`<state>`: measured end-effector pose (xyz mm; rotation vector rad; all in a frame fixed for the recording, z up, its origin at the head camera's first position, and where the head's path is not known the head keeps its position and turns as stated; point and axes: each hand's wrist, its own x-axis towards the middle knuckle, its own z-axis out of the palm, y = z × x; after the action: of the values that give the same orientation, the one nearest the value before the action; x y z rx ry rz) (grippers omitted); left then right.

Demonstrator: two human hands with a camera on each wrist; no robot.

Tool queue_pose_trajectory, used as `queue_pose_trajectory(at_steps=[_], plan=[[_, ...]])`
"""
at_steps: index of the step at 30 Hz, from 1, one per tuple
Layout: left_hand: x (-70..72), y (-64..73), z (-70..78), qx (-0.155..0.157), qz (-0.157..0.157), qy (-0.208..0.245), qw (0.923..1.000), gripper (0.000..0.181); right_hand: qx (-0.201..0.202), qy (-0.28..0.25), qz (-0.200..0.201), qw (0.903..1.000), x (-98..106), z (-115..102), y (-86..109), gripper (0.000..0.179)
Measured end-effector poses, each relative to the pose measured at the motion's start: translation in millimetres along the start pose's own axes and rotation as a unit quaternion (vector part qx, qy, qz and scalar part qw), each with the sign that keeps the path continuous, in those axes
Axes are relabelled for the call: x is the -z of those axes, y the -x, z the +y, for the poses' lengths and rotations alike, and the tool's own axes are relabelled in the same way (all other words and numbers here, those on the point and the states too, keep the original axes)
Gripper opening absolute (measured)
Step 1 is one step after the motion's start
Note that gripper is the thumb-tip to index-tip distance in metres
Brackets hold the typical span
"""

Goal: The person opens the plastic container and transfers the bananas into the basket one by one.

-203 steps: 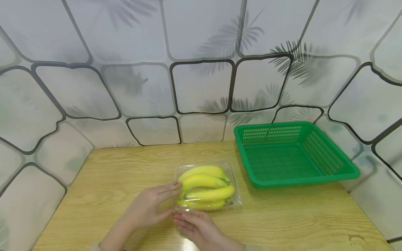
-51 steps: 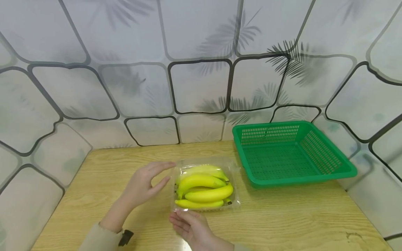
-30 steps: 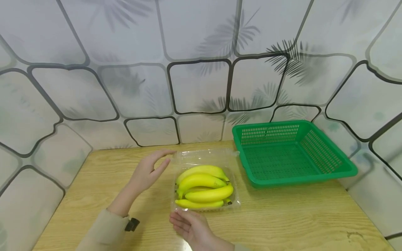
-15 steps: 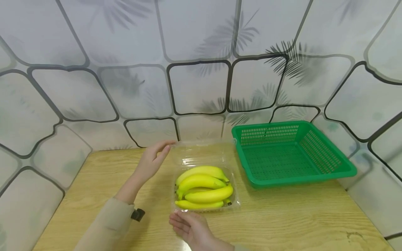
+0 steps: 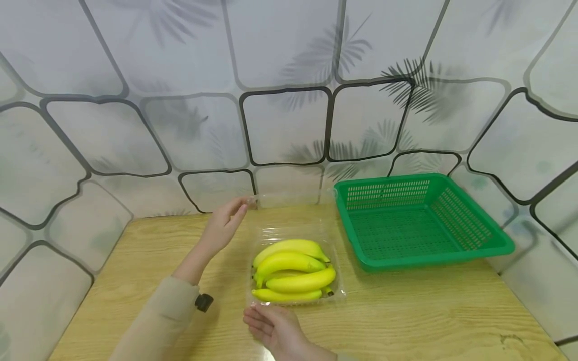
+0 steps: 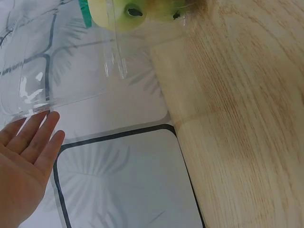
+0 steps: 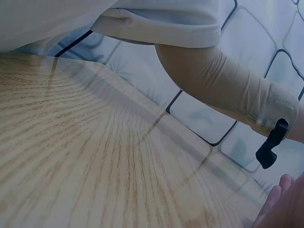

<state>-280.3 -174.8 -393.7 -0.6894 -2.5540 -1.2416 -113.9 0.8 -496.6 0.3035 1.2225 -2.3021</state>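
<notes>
A clear plastic clamshell container (image 5: 339, 293) stands on the table with several yellow bananas (image 5: 300, 281) inside. Its clear lid (image 5: 293, 200) is raised at the back, tilted up from the rear edge. My left hand (image 5: 224, 224) is at the lid's far left corner, fingers fairly straight and fingertips against the lid's edge. In the left wrist view, those fingertips (image 6: 53, 118) touch the lid (image 6: 71, 85) from below. My right hand (image 5: 280, 328) pinches the container's front left rim between thumb and fingers. Only part of the right hand (image 7: 280, 204) shows in the right wrist view.
A green plastic basket (image 5: 361, 250) with slotted sides stands at the back right, close to the raised lid. The wooden table (image 5: 406, 311) meets patterned walls (image 5: 289, 125) at the back and both sides. A black band (image 5: 204, 302) sits at the left sleeve.
My left hand has moved away and upward, swinging the lid from closed over the bananas to raised at the back. The right hand has stayed at the front rim.
</notes>
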Motion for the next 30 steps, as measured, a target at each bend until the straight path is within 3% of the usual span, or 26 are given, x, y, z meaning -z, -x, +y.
queue_pose_trajectory(at_steps=[13, 30], plan=[[-10.1, -9.4, -15.4, 0.022, -0.011, 0.02, 0.9995, 0.045, 0.006, -0.001, -0.003, 1.0, 1, 0, 0.8, 0.016], [-17.7, 2.7, -38.4, 0.056, -0.045, -0.012, 0.9973, 0.044, 0.013, -0.006, -0.015, 0.9998, 3, 1, 0.4, 0.016]])
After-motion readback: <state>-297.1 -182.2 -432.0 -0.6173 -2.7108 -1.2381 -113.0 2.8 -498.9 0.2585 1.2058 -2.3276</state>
